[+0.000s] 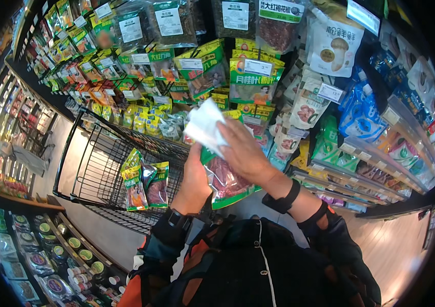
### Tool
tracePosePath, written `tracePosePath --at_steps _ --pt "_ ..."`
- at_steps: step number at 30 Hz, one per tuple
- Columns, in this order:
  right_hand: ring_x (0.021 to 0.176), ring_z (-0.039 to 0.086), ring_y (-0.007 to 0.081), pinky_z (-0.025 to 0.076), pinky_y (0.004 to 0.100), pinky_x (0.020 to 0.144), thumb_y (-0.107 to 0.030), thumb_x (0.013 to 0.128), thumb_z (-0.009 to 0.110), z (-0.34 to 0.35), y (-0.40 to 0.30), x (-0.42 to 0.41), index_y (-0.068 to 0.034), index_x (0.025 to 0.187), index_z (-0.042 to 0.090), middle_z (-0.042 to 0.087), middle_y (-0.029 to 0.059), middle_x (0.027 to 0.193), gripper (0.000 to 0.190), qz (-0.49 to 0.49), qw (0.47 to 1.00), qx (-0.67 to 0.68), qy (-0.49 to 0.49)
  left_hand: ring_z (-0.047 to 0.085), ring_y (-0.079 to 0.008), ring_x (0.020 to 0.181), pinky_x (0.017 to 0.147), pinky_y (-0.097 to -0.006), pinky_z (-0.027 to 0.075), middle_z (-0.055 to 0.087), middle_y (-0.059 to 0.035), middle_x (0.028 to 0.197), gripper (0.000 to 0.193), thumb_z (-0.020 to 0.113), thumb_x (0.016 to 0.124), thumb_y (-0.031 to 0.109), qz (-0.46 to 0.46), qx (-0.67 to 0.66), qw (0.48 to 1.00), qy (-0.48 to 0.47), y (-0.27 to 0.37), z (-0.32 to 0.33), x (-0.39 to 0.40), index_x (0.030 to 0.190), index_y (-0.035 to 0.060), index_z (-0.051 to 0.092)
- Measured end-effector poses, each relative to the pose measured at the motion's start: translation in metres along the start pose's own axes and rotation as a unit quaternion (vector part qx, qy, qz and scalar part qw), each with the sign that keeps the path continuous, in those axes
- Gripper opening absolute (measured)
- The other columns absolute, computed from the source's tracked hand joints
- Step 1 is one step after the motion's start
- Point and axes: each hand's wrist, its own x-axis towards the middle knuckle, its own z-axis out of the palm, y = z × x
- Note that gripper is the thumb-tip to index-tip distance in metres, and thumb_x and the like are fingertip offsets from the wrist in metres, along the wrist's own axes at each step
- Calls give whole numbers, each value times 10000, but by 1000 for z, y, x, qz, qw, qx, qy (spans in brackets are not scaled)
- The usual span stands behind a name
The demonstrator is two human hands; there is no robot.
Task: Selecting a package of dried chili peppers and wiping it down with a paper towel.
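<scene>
In front of my chest my left hand (193, 184) grips a clear plastic packet (227, 180) with green edges and dark red dried food inside. My right hand (242, 151) holds a folded white cloth or tissue (205, 124), blurred, against the packet's upper end, which it partly hides. Beyond my left hand is a black wire shopping cart (66, 157). Several packets with yellow and green tops lie in it, among them one with orange print (135, 190) and one with dark red contents (158, 190).
Hanging seasoning packets (254, 86) with price tags fill the rack ahead. Large spice bags (167, 23) hang above them. Shelves with clear front strips (378, 161) stand on the right, a jar display (73, 243) at lower left. Farther left, a person (25, 155) is beside another cart.
</scene>
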Motion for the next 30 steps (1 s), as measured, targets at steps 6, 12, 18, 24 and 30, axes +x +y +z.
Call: tracePosePath --at_steps 6,12,18,24,30 --pt "1220 563 263 419 342 1059 -341 1038 514 -18 51 -24 -14 1407 505 565 188 1357 494 261 918 294 58 655 -257 1127 1007 -407 521 670 -123 1212 439 406 1070 350 -41 -18 999 -4 20 20 -19 1336 29 541" --pt "964 591 79 482 245 854 -451 1020 558 -31 19 -18 -17 1276 620 654 18 1127 508 427 691 582 29 654 -198 1082 968 -362 525 667 -105 1202 443 447 1066 322 22 125 992 -15 21 0 -8 1349 -9 524" --pt "906 534 70 452 262 817 -251 1026 575 -44 2 -26 6 1241 616 626 -15 1007 337 331 821 452 109 627 -153 1050 932 -305 495 599 -101 1298 477 491 1058 299 86 266 959 37 12 -4 10 1408 -23 448" --pt "946 577 207 466 341 854 -291 1018 569 -42 -20 -29 12 1231 566 601 126 1027 370 269 917 278 101 440 -254 1366 1120 -385 373 421 -145 1507 673 389 1061 495 205 473 851 -102 -12 23 7 1523 11 325" --pt "1224 495 444 392 492 1048 -356 990 571 -33 -52 -28 34 1277 536 531 267 1275 485 44 996 34 70 582 -206 1192 1001 -355 487 563 -115 1321 654 318 1056 579 -89 63 988 -109 -15 33 -1 1456 73 421"
